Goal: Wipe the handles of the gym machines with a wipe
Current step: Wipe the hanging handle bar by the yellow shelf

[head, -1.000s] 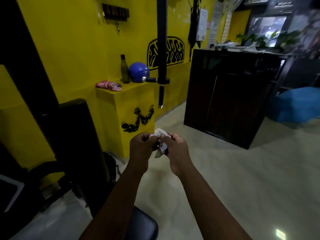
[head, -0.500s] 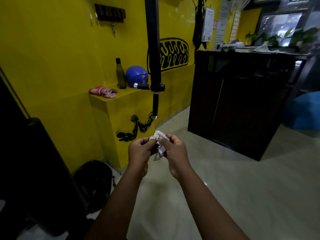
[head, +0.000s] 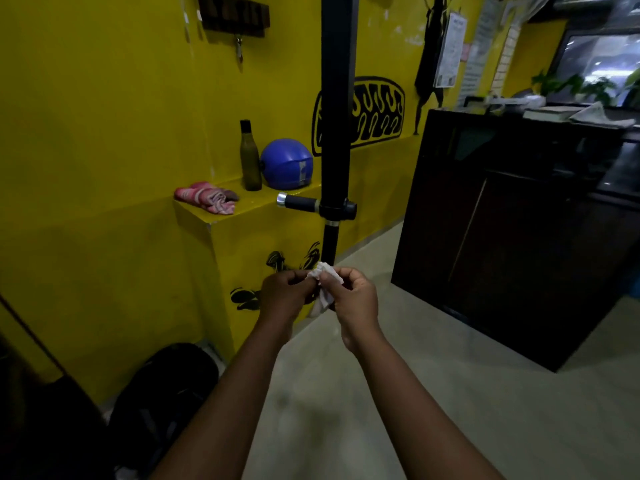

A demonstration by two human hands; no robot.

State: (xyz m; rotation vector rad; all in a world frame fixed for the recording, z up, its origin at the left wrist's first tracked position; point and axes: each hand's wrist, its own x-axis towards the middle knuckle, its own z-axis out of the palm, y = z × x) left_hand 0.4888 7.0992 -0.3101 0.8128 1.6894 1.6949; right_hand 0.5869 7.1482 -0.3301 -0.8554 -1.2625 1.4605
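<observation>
I hold a crumpled white wipe [head: 325,271] in front of me at about waist height, between both hands. My left hand [head: 282,294] has its fingers curled in and pinches one side of the wipe; my right hand [head: 354,299] pinches the other side with thumb and fingers, and a loose end of the wipe hangs down between my palms. Just past my hands stands a black upright post [head: 337,98] of a gym machine, with a short horizontal handle [head: 297,201] capped in silver sticking out to the left and a thinner vertical grip [head: 329,244] below the collar. The wipe touches neither. Behind the post, a yellow ledge [head: 252,211] carries a dark bottle [head: 250,157], a blue ball [head: 286,164] and a pink cloth [head: 207,197]. A dark backpack [head: 166,382] lies on the floor at lower left.
</observation>
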